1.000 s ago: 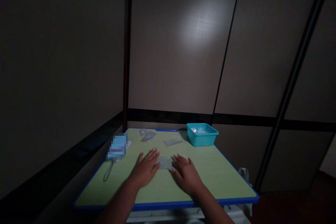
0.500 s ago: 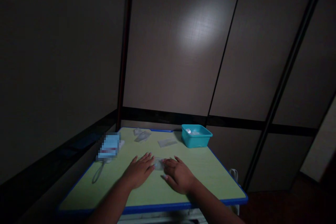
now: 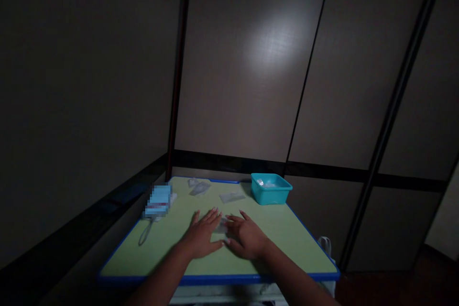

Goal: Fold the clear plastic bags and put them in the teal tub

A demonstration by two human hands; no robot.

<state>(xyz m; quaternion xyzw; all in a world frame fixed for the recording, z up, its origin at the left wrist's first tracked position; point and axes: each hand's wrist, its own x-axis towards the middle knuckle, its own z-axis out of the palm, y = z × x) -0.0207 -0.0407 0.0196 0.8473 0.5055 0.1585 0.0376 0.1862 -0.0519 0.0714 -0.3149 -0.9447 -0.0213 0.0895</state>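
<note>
A small clear plastic bag [image 3: 221, 226] lies flat on the light green tabletop [image 3: 172, 258], mostly covered by my hands. My left hand [image 3: 204, 234] rests over its left part with the fingers spread. From the other side my right hand [image 3: 248, 235] reaches over the bag's right part, fingers stretched out and a little bent. The two thumbs nearly meet in front of the bag. Farther back lies another flat clear bag [image 3: 232, 197], and crumpled clear bags [image 3: 199, 187] are to its left.
A turquoise plastic basket [image 3: 271, 196] with clear, shiny contents stands at the back right corner. At the left edge lies a blurred-out blue item [image 3: 158, 200] with a strap loop [image 3: 145, 233]. Dark wall panels [image 3: 233, 81] rise behind the table.
My left hand has slid right over the bag, covering more of it, and its thumb now nearly meets the right thumb. The view has shifted slightly.
</note>
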